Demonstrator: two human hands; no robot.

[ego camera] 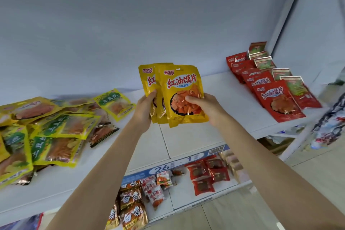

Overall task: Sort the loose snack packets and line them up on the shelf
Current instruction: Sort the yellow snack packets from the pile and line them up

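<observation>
Both hands hold a small fan of yellow packets (183, 97) upright above the middle of the shelf (188, 134), well clear of its front edge. The left hand (144, 107) curls round the fan's left side, fingers behind and thumb on the face; the right hand (202, 106) pinches the front packet, thumb across its printed window.

To do this step well, I judge the fan should first be squared: tap the bottom edges together on the shelf so the packets stack flush, faces forward and print upright. Then set them down in the bare stretch between the loose pile (46, 132) at the left end and the red packets (268, 91) near the right end, in a row running front to back like the red one, with a gap kept beside it. The foil looks slippery, so a firm pinch low on the stack should stop packets sliding out.

Counted: three yellow packets show in the hands, though more may hide behind. The red row shows about five overlapping packets, and the green-windowed row (280, 74) beside it about five too. The loose pile is too jumbled to count.
</observation>
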